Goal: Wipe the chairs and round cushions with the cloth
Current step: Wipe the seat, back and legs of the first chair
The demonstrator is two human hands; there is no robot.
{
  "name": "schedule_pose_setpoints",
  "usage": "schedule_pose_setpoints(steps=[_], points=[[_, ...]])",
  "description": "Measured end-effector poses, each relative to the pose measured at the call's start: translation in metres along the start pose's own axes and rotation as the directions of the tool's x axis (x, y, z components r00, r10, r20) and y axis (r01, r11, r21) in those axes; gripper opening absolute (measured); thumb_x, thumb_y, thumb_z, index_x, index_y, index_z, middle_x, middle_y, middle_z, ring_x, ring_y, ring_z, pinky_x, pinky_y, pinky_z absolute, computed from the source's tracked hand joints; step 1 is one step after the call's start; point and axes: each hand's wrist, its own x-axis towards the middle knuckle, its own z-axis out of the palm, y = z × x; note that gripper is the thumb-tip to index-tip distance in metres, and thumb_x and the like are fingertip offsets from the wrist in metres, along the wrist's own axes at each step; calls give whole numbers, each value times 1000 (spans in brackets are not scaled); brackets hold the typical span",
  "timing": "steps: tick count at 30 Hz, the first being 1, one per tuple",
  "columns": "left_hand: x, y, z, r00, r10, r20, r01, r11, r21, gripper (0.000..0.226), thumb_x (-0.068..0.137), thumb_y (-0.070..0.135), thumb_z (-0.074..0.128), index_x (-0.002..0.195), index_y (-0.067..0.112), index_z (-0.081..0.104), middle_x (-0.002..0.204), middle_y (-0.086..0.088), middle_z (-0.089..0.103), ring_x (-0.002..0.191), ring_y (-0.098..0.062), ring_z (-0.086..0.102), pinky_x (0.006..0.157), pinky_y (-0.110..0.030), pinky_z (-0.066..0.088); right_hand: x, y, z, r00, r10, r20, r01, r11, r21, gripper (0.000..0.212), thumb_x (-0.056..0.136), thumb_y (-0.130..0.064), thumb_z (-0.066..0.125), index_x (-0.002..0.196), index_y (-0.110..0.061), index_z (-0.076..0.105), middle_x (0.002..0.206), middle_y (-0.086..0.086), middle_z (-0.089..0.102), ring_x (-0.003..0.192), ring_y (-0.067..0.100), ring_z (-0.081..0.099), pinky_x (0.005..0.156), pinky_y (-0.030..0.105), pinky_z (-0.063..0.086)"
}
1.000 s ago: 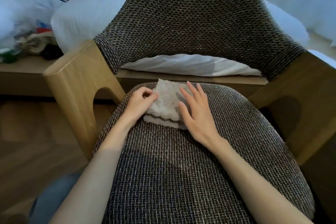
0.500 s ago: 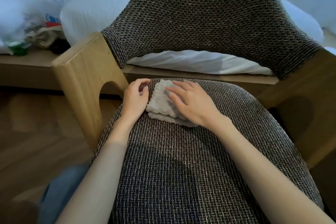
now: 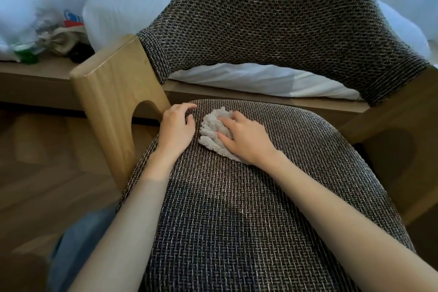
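Wiping the cushion (image 3: 237, 208), we judge, barely begun. Cloth (image 3: 211, 125) bunched at its 11 o'clock, fingers of the right hand (image 3: 246, 140) curled into it; left hand (image 3: 176, 128) just beside, fingers loosely bent, empty. Next: sweep toward 6 o'clock, pressing evenly.

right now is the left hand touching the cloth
Apart. The head view shows a strip of bare seat weave between the left hand and the cloth, which only the right hand grips.
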Motion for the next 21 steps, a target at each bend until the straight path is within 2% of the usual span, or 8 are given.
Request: schedule_pose_setpoints(steps=[4, 6, 8, 11, 13, 14, 18, 21], points=[[-2, -1, 0, 1000, -15, 2, 15, 999, 46, 35, 97, 8, 46, 130, 14, 57, 130, -10, 56, 124, -26, 46, 104, -35, 36, 3, 0, -8, 986, -15, -168, 31, 995, 97, 25, 96, -43, 50, 93, -22, 62, 94, -1, 57, 76, 18, 58, 67, 35, 54], [-2, 0, 1, 1000, -17, 8, 16, 999, 52, 38, 97, 7, 45, 133, 12, 54, 133, -10, 54, 126, -25, 45, 106, -33, 34, 19, 3, -12, 960, 42, -277, -8, 992, 124, 28, 95, -45, 50, 98, -21, 65, 96, 0, 60, 77, 18, 58, 63, 30, 49], [-2, 1, 2, 1000, -23, 13, 22, 998, 59, 40, 97, 7, 45, 137, 11, 50, 135, -10, 52, 128, -25, 44, 106, -33, 34, 46, 3, -17, 938, 91, -335, -62, 993, 98, 35, 94, -48, 50, 119, -26, 61, 109, 3, 60, 94, 22, 58, 71, 31, 44], [0, 0, 4, 999, -50, 9, 50, 996, 68, 42, 96, 7, 46, 138, 8, 45, 134, -12, 51, 127, -26, 44, 105, -35, 35, 78, -7, -8, 970, 152, -189, -144, 988, 57, 49, 95, -54, 43, 141, -39, 41, 139, 5, 48, 122, 33, 43, 96, 47, 34], [1, -1, 5, 998, -65, -6, 65, 996, 69, 43, 95, 7, 47, 138, 6, 43, 133, -14, 51, 126, -27, 45, 104, -35, 36, 90, -16, 8, 985, 171, 11, -171, 980, 98, 54, 95, -60, 36, 144, -39, 37, 150, 5, 38, 130, 37, 34, 105, 51, 26], [1, -1, 5, 998, -69, -12, 70, 995, 73, 44, 95, 7, 47, 139, 6, 41, 134, -15, 50, 126, -28, 44, 104, -35, 35, 93, -17, 18, 983, 175, 50, -179, 981, 79, 57, 93, -64, 34, 143, -38, 39, 150, 4, 38, 131, 38, 33, 105, 51, 25], [0, 3, 7, 997, -80, 0, 79, 990, 117, 49, 97, 8, 44, 144, 6, 31, 142, -15, 41, 132, -27, 38, 106, -34, 32, 95, -7, 28, 987, 155, -46, -158, 985, -65, 56, 90, -69, 34, 135, -39, 51, 141, 1, 49, 120, 37, 43, 93, 46, 36], [-1, 4, 8, 997, -65, 38, 57, 983, 177, 51, 99, 13, 42, 147, 7, 27, 148, -13, 36, 136, -26, 34, 107, -37, 33, 96, 1, 29, 992, 102, -72, -100, 995, 25, 45, 94, -55, 43, 128, -30, 60, 138, 7, 50, 114, 36, 51, 88, 40, 42]])
